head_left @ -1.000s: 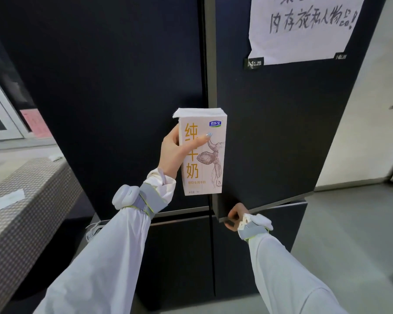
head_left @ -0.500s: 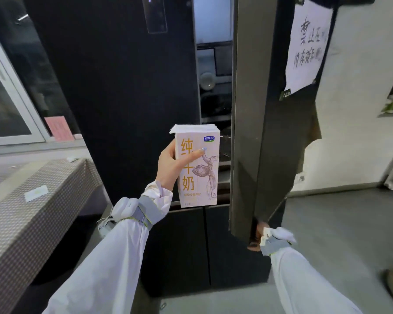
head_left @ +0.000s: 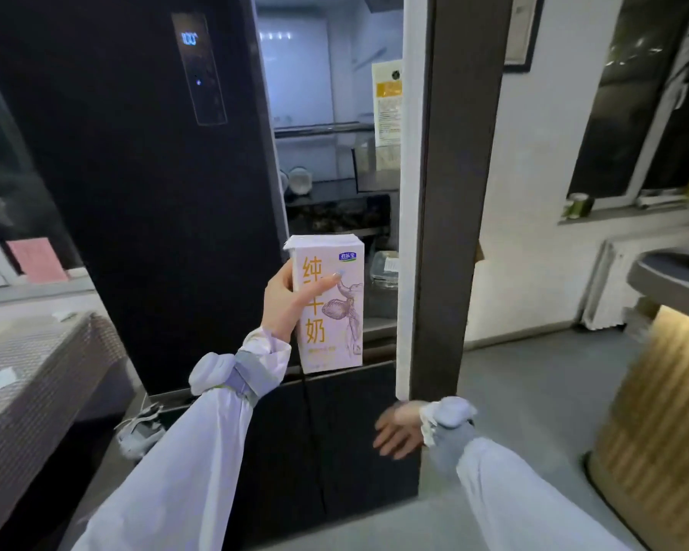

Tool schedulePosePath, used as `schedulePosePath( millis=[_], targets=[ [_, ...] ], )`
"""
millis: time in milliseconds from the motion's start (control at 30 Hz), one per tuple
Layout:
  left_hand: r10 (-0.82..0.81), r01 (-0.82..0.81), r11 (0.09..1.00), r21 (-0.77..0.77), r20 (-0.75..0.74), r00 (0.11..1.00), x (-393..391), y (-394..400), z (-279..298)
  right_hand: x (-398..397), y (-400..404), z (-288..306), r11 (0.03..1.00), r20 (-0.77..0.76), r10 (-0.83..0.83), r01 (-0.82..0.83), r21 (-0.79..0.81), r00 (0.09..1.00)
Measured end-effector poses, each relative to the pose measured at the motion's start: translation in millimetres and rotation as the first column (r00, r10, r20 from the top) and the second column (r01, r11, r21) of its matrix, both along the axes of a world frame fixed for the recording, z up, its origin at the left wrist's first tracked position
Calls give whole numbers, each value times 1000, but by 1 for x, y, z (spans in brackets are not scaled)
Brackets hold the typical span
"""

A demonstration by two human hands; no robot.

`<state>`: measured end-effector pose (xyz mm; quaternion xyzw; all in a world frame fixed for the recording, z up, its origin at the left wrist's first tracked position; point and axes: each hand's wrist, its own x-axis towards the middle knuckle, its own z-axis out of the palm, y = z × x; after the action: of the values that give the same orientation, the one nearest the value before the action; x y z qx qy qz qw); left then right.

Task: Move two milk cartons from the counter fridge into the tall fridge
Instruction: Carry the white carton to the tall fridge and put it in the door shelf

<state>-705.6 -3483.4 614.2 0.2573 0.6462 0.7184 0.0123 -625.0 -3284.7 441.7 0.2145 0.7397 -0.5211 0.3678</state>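
My left hand (head_left: 291, 302) grips a tall white milk carton (head_left: 335, 312) with orange characters, upright, in front of the tall dark fridge (head_left: 136, 192). The fridge's right upper door (head_left: 446, 192) stands swung open, edge-on to me, showing lit shelves (head_left: 327, 129) inside. My right hand (head_left: 398, 429) hangs just below the door's bottom corner, fingers spread and relaxed, holding nothing. No second carton is in sight.
A grey mesh-covered counter (head_left: 28, 383) lies at the left. Inside the fridge sit a white cup (head_left: 299, 178) and a clear container (head_left: 384, 268). A wood-slatted round stand (head_left: 661, 423) is at the right, a radiator (head_left: 613, 292) on the far wall.
The right door has swung further open, exposing the shelves. My right hand has let go of the door's bottom edge and opened. The carton stays held by my left hand.
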Motion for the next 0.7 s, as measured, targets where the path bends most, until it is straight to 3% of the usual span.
schedulePosePath(
  millis=[100,233,433,700],
  targets=[
    [3,-3,1000,15,2,1000,0,8,12,-12,-6,65,989,-289,-85,47,-138,954],
    [27,-26,999,24,-28,999,-9,14,31,-27,-7,135,983,-506,-142,63,-169,851],
    [57,-53,996,69,-55,997,-33,19,63,-70,-1,205,997,-631,-54,74,6,774],
    [44,-30,993,113,-125,991,-62,31,104,-87,-3,295,995,-804,-29,-63,-82,594]
  ],
)
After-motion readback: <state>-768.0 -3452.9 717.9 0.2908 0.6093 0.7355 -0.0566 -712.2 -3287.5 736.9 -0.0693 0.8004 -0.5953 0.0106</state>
